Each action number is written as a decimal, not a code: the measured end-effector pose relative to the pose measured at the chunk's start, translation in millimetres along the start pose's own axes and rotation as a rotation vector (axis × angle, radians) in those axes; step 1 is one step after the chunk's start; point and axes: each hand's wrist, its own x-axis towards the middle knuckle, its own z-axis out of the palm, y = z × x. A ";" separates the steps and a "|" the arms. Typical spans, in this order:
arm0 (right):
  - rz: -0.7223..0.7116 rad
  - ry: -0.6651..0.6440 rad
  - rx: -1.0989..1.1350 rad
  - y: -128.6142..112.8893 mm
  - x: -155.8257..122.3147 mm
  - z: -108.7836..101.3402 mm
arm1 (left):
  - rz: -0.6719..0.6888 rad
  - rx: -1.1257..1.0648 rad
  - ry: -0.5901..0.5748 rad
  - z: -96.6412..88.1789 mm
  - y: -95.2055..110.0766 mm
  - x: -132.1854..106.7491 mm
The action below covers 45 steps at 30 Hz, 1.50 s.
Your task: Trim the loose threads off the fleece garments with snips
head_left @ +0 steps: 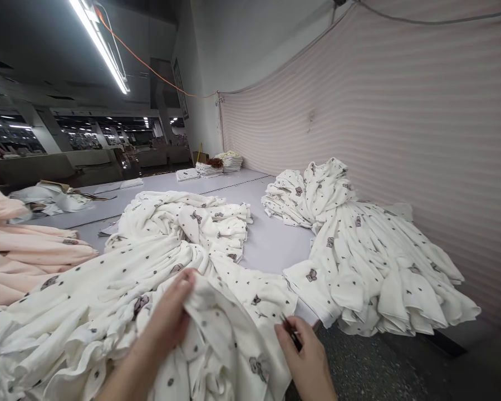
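My left hand (173, 314) is closed on a fold of white fabric (211, 328) printed with dark dots and small grey-brown animal figures. This piece hangs down toward the bottom of the view, in front of a large heap of the same printed cloth (108, 278) on the table. In my right hand (307, 353) is a small dark pair of thread snips (291, 333), mostly hidden by the fingers; its tip points up and left beside the fabric's right edge. Whether the snips touch the cloth I cannot tell.
To the right, a second pile of the white printed cloth (359, 250) drapes over the table edge. Peach fabric (29, 250) lies at the left. Folded stacks (229, 161) stand at the back of the pale table (271, 242). A striped cloth sheet (401, 111) covers the right wall.
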 end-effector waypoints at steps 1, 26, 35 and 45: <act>0.050 0.052 -0.103 11.5 -1.1 -5.1 | 0.015 -0.054 0.024 -8.6 7.0 10.4; -0.114 0.059 0.088 -2.6 -28.8 33.6 | 0.430 1.050 -0.357 0.8 -24.9 -39.5; -0.251 0.093 0.123 -28.7 -19.0 24.8 | 0.264 0.837 -0.556 -1.9 -16.9 -52.3; -0.329 -0.010 0.183 -49.0 -11.4 39.2 | -0.058 0.699 -0.443 5.1 -31.3 -39.0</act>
